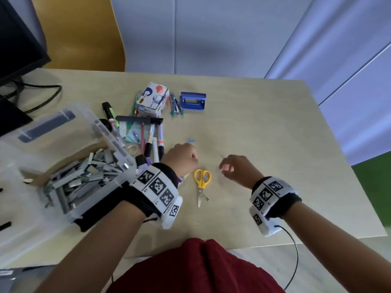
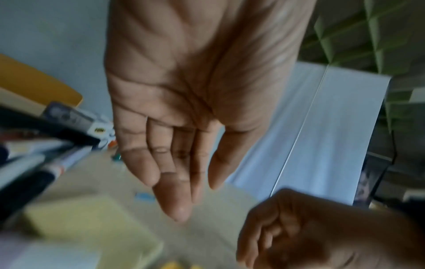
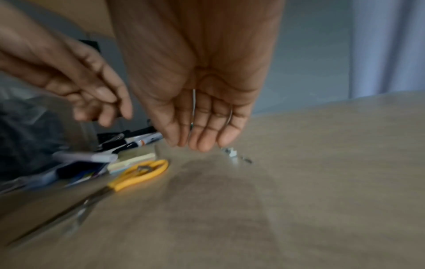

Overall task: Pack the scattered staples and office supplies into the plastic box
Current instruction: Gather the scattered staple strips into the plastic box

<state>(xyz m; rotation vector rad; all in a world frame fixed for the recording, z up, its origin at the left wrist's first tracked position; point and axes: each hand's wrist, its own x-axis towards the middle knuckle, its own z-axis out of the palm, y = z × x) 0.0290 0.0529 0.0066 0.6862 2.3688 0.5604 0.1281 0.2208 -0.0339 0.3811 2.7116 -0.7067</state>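
The clear plastic box [image 1: 69, 210] stands at the left, holding a heap of grey staple strips [image 1: 84, 178]. My left hand [image 1: 182, 157] hovers over the table beside the markers [image 1: 155, 140]; in the left wrist view the left hand [image 2: 184, 191] has straight fingers and a bare palm. My right hand [image 1: 228, 166] hangs a little to its right, above the yellow scissors [image 1: 202, 178]. In the right wrist view the right hand [image 3: 190, 142] points its bunched fingertips down just above a few loose staples [image 3: 231, 152], and I see nothing held.
At the back lie a staple carton [image 1: 152, 99], pens [image 1: 176, 106], a blue hole punch [image 1: 193, 100] and a blue paper clip [image 1: 191, 141]. A yellow sticky-note pad [image 3: 131, 162] sits by the scissors [image 3: 140, 174]. A monitor [image 1: 19, 39] and cables stand far left.
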